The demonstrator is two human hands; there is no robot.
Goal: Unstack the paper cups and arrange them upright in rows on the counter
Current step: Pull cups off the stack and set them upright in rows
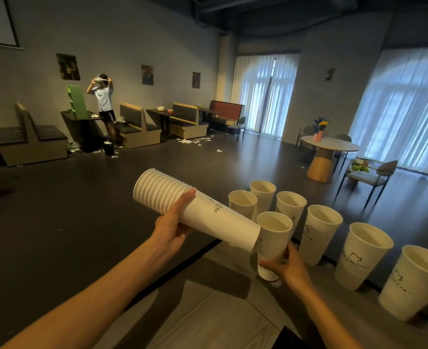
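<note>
**A:** Where do you stand with the cups?

**B:** Your left hand (172,227) is wrapped around the stack of paper cups (182,207), holding it nearly on its side in the air, rims pointing away to the left. Your right hand (285,268) is closed around the lower part of a single cup (274,243), which is upright and right at the stack's base end.

**A:** Is that cup set down yet?

**B:** You cannot tell for sure. Its base is near the counter (220,311), at its front edge, but your fingers hide the contact.

**A:** How much is done?

**B:** Six cups already stand upright on the counter. Three form a group at the far end: one (243,205), one behind it (263,192), and one beside it (291,207). Three more run toward you on the right: (319,233), (363,255) and (414,280).

**A:** And what is left?

**B:** Plenty, judging by the many rims showing on the stack. You look less than halfway through. The cup in your right hand needs its place beside the far group, then you pull the next one.
</note>
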